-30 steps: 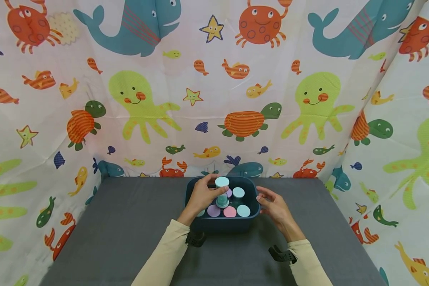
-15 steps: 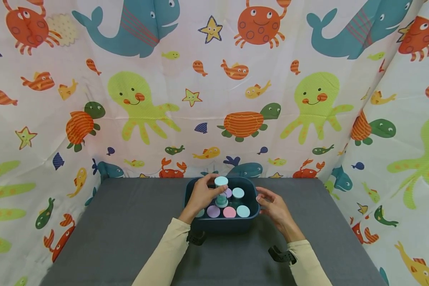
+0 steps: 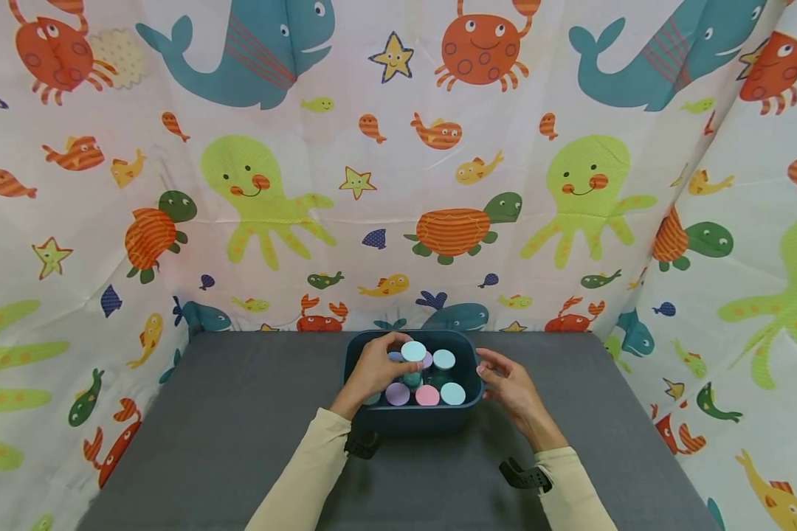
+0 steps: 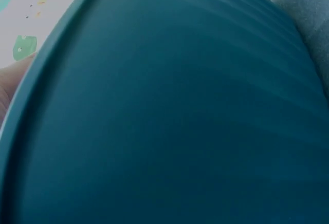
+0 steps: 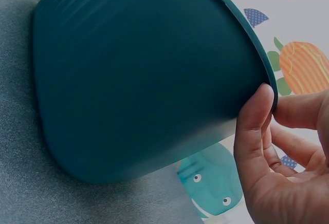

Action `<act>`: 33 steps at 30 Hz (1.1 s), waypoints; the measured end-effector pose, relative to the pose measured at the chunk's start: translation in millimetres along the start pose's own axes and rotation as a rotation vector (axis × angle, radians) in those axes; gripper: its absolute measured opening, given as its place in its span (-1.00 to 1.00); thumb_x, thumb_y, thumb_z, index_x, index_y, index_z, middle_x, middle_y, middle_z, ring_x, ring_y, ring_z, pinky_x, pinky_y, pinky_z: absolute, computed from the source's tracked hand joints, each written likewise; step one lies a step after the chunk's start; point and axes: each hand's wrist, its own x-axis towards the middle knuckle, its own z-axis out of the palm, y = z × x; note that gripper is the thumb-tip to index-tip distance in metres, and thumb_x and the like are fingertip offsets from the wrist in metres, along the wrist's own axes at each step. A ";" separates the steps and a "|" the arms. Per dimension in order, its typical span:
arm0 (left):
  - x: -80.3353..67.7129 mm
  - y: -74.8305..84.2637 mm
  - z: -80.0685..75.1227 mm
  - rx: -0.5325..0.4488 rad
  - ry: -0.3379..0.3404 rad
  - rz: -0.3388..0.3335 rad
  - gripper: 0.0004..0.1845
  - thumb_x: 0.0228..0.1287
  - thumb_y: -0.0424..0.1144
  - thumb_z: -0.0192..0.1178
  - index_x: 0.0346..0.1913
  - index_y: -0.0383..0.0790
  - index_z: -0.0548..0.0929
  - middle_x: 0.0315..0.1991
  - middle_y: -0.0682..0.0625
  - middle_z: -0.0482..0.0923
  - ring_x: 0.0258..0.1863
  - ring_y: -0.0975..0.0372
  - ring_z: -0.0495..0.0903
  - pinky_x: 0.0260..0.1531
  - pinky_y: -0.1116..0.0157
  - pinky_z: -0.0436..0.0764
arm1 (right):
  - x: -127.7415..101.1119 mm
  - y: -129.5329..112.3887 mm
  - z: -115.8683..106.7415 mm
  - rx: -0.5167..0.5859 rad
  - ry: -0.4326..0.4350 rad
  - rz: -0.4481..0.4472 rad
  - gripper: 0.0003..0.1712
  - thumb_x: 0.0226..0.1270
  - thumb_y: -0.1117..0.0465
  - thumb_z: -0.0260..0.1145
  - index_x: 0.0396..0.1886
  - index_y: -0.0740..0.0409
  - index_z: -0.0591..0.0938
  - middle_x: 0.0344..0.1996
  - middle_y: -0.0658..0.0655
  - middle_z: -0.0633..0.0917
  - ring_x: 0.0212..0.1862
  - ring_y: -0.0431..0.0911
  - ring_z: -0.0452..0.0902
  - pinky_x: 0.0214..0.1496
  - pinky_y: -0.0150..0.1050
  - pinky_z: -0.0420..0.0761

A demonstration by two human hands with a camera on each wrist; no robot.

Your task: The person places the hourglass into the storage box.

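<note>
Teal-capped hourglass-shaped piece [image 3: 412,361] sits pinched in your left hand [image 3: 370,372], fingers curled round it, inside the dark teal tub [image 3: 405,420] at roughly the tub's centre. Round it are more flat-topped pieces: a teal cap [image 3: 443,359] at its 3 o'clock, and a lilac cap [image 3: 397,394], a pink cap [image 3: 427,395] and a pale teal cap [image 3: 452,393] in a row at 5 to 7 o'clock along the near wall. The tub stands on the grey table cloth [image 3: 239,413] at 12 o'clock from you, near the far edge.

Your right hand [image 3: 513,389] rests at the tub's 3 o'clock rim. In the right wrist view, the thumb [image 5: 254,121] presses on the rim edge and the fingers are loosely bent behind it, holding nothing else.

Risks, as a judgement: the pieces stand packed close, so a tilted piece or a knuckle could knock the neighbours over. A pinch only near the cap could let it slip. The right hand's light hold might let the tub slide on the cloth.

Hidden: the left wrist view is filled by the tub's wall [image 4: 169,111], showing no fingers clearly. The held piece's base and any pieces under your left hand can't be made out. The sea-animal curtain [image 3: 398,162] surrounds the table.
</note>
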 end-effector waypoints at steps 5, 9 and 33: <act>-1.2 -0.7 0.8 0.076 -0.069 0.002 -0.47 0.04 -0.05 0.49 0.09 -0.06 0.61 0.09 -0.04 0.60 0.02 0.08 0.63 0.02 0.11 0.65 | -0.1 0.6 -0.1 -0.002 -0.001 -0.004 -0.52 0.47 0.19 0.18 0.35 0.06 0.46 -0.07 0.12 0.48 -0.24 -0.09 0.50 -0.29 -0.32 0.62; -1.6 -1.3 2.7 0.174 -0.106 0.004 -0.47 0.05 -0.06 0.49 0.12 -0.05 0.61 0.17 -0.03 0.56 0.08 0.09 0.54 0.12 0.05 0.58 | 0.6 1.8 -0.5 0.000 -0.005 -0.007 -0.52 0.48 0.20 0.18 0.35 0.07 0.46 -0.07 0.13 0.48 -0.22 -0.07 0.50 -0.29 -0.31 0.62; 1.8 -7.2 6.9 0.361 -0.194 0.059 -0.56 0.00 -0.18 0.52 -0.01 -0.20 0.69 0.14 -0.11 0.54 0.15 0.02 0.46 0.21 0.02 0.49 | 0.0 0.7 -1.2 -0.013 0.001 -0.005 -0.52 0.47 0.19 0.18 0.35 0.05 0.46 -0.02 0.17 0.48 -0.13 -0.02 0.49 -0.25 -0.29 0.63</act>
